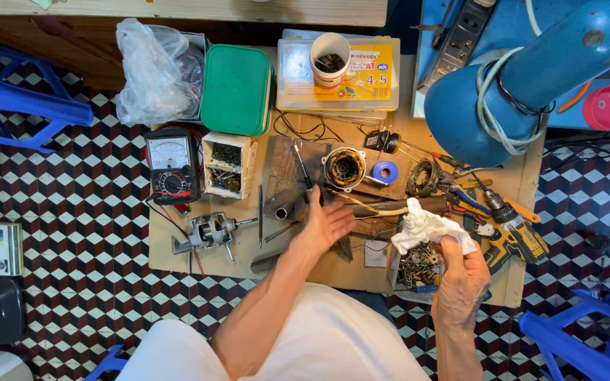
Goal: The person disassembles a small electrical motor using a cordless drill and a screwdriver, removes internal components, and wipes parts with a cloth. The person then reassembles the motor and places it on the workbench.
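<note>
1. Rag (426, 227): white, crumpled, pinched in right hand (462, 276) with fingers closed around its lower edge; held up over parts box (418, 267) at right side of board (333, 271), probably kept ready for wiping.
2. Left hand (327, 223): open, fingers spread, holding nothing; stretched forward over middle of board, fingertips near metal tube (285, 206) and screwdriver (303, 169).
3. Just beyond left hand: round motor stator (344, 168) on wood block, blue tape roll (385, 171) beside it, all within easy reach.
4. Left part of board: small motor (212, 231) with shaft, screw box (227, 166), multimeter (171, 166); green box (236, 89) behind.
5. Right part: yellow drill (511, 233) lying near rag; blue lamp (531, 77) above, turned down toward work.
</note>
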